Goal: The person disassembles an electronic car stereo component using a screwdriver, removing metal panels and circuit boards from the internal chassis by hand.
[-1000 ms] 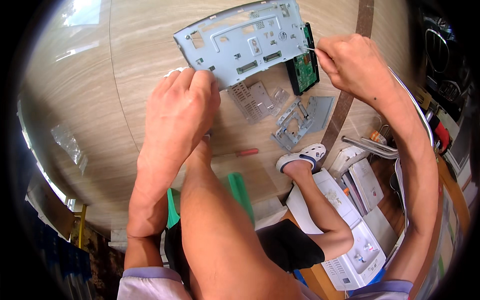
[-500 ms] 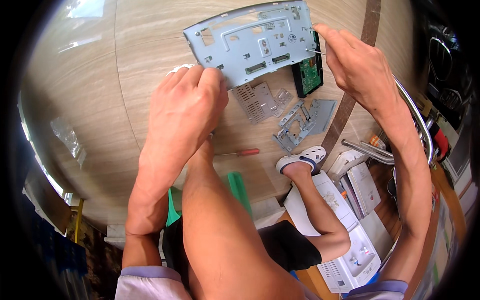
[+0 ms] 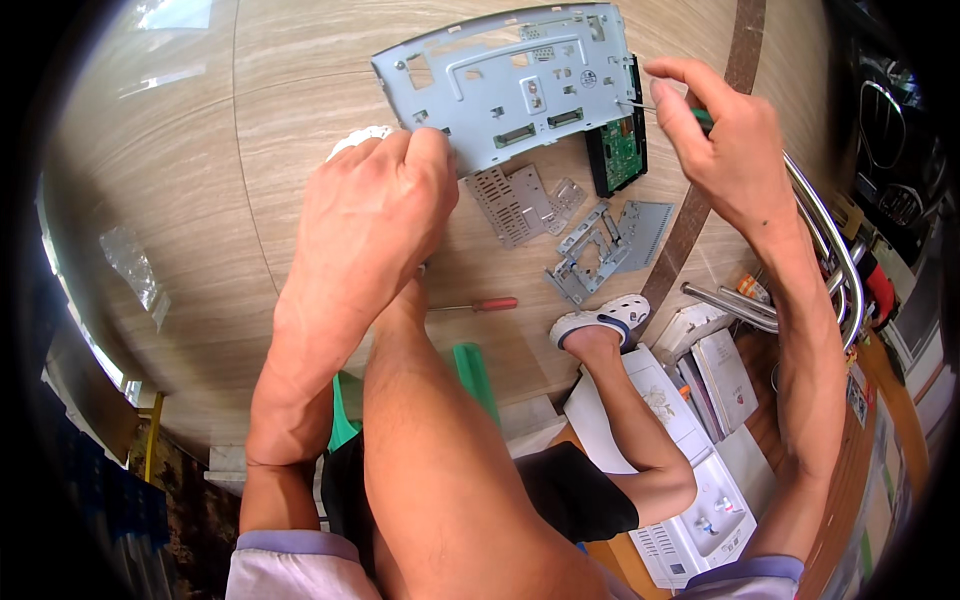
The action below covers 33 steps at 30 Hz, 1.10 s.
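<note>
left hand [image 3: 378, 205] pinches the near left corner of the metal panel [image 3: 485, 95], up the far side, probably steadying it against the screwdriver [image 3: 704, 121]. right hand [image 3: 735, 150] has thumb and forefinger spread; can't tell if hidden fingers grip.

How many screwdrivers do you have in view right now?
2: a red-handled metal screwdriver on the beige tiled floor, and a green-handled metal screwdriver in the right hand, its shaft against the light-grey metal panel. Others may be hidden.
</note>
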Motion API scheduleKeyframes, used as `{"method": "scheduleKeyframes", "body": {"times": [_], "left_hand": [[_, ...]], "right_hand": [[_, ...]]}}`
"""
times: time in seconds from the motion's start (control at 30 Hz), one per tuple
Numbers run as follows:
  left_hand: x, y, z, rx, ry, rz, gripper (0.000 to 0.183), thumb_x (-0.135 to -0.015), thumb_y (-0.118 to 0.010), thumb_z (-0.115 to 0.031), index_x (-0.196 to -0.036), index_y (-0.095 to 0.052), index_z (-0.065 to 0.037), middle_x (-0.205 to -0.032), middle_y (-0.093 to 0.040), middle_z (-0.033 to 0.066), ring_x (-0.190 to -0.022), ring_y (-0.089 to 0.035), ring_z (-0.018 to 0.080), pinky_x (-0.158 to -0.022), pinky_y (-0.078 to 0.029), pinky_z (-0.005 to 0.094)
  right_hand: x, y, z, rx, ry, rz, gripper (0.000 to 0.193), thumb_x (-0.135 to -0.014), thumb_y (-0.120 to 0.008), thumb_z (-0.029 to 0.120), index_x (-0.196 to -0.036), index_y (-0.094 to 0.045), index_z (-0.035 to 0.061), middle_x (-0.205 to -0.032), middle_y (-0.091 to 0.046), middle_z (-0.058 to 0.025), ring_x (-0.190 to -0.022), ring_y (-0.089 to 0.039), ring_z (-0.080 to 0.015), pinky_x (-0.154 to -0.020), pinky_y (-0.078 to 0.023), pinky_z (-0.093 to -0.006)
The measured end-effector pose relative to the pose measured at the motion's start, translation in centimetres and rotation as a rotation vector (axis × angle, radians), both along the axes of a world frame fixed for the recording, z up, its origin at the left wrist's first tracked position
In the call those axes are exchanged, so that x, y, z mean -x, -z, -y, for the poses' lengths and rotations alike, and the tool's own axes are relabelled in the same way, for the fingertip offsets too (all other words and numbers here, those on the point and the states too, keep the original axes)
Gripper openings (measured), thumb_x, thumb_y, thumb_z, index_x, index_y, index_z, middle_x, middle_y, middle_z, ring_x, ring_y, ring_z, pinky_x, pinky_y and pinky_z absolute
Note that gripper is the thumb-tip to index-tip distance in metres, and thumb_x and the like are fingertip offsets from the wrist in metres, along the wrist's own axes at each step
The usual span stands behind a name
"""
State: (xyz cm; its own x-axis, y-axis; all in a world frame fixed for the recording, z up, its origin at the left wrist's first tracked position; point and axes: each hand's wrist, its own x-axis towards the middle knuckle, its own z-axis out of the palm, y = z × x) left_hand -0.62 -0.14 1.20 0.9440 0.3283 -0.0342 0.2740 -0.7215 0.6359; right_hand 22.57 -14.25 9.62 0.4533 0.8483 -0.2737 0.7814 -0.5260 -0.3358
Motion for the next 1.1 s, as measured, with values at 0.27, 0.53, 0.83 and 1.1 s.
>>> {"method": "scheduleKeyframes", "body": {"times": [0.27, 0.53, 0.83, 1.1], "left_hand": [[-0.1, 0.0, 0.0, 0.042, -0.003, -0.047, 0.014, -0.083, -0.064, -0.004, -0.077, -0.051, -0.004, -0.069, -0.064, 0.0131, -0.064, -0.065, 0.0327, -0.058, -0.052, 0.0423], [-0.2, -0.3, -0.3, 0.007, 0.013, -0.057, 0.013, -0.081, -0.065, -0.003, -0.075, -0.053, -0.004, -0.068, -0.064, 0.0127, -0.064, -0.065, 0.0324, -0.060, -0.053, 0.0423], [-0.4, -0.8, -1.2, -0.024, 0.107, -0.084, 0.012, -0.078, -0.064, -0.003, -0.071, -0.054, -0.002, -0.062, -0.063, 0.0164, -0.060, -0.065, 0.0344, -0.055, -0.053, 0.0423], [-0.8, -0.4, -1.1, 0.009, 0.118, -0.122, 0.011, -0.078, -0.062, -0.005, -0.070, -0.056, -0.002, -0.057, -0.061, 0.0178, -0.056, -0.065, 0.0365, -0.051, -0.052, 0.0449]], "right_hand": [[-0.1, -0.1, 0.8, 0.079, 0.048, -0.022, 0.020, -0.091, -0.067, 0.019, -0.103, -0.069, 0.0033, -0.071, -0.066, -0.0180, -0.057, -0.064, -0.0319, -0.058, -0.051, -0.0377], [-0.1, -0.1, 0.7, 0.076, 0.055, -0.012, 0.018, -0.092, -0.066, 0.019, -0.100, -0.070, 0.0040, -0.070, -0.065, -0.0171, -0.056, -0.062, -0.0314, -0.055, -0.048, -0.0378], [0.1, -0.1, 0.2, 0.104, 0.059, -0.018, 0.020, -0.093, -0.065, 0.020, -0.103, -0.070, 0.0034, -0.070, -0.065, -0.0185, -0.059, -0.064, -0.0331, -0.058, -0.049, -0.0393], [0.2, -0.2, 0.5, 0.079, 0.039, 0.002, 0.024, -0.089, -0.066, 0.016, -0.110, -0.067, 0.0038, -0.072, -0.065, -0.0197, -0.062, -0.065, -0.0329, -0.059, -0.050, -0.0385]]}}
